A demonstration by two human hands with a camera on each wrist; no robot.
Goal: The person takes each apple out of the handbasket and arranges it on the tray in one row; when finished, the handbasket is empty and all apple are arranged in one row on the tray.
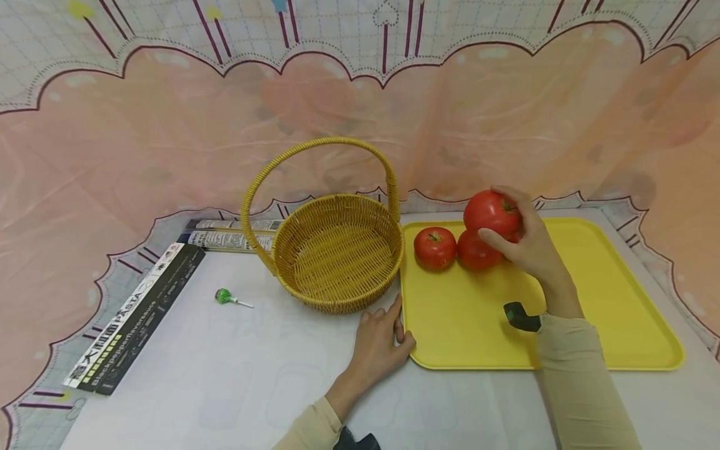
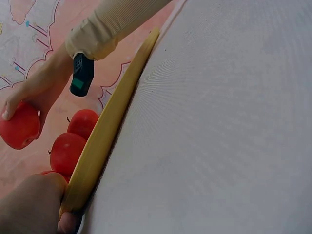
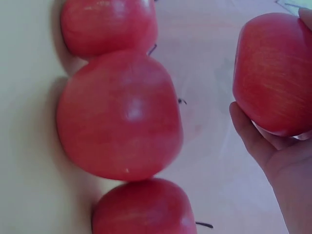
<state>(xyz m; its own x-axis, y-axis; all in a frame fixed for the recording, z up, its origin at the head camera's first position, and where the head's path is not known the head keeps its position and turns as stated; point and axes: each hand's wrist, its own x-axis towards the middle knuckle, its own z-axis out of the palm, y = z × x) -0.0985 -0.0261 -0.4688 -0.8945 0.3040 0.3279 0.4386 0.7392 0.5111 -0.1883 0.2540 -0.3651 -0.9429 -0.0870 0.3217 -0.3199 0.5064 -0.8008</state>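
Note:
A red apple [image 1: 488, 211] is held in my right hand [image 1: 534, 247], thumb and fingers around it, above the tray's back half. Below it, other red apples stand in a row on the yellow tray [image 1: 596, 300]: one at the left [image 1: 435, 249], one in the middle [image 1: 477, 251], and a third partly hidden behind the hand. The right wrist view shows the held apple [image 3: 275, 73] apart from the middle one [image 3: 119, 117]. My left hand [image 1: 379, 344] pinches the tray's left rim near the front corner; the left wrist view shows the rim [image 2: 109, 122] between thumb and finger.
A yellow woven basket [image 1: 343, 297] with a tall handle stands left of the tray, close to its edge. Farther left lie a green lollipop [image 1: 225, 296], a black pasta box [image 1: 137, 319] and more long packages [image 1: 225, 240]. A patterned cloth [image 1: 225, 144] hangs behind.

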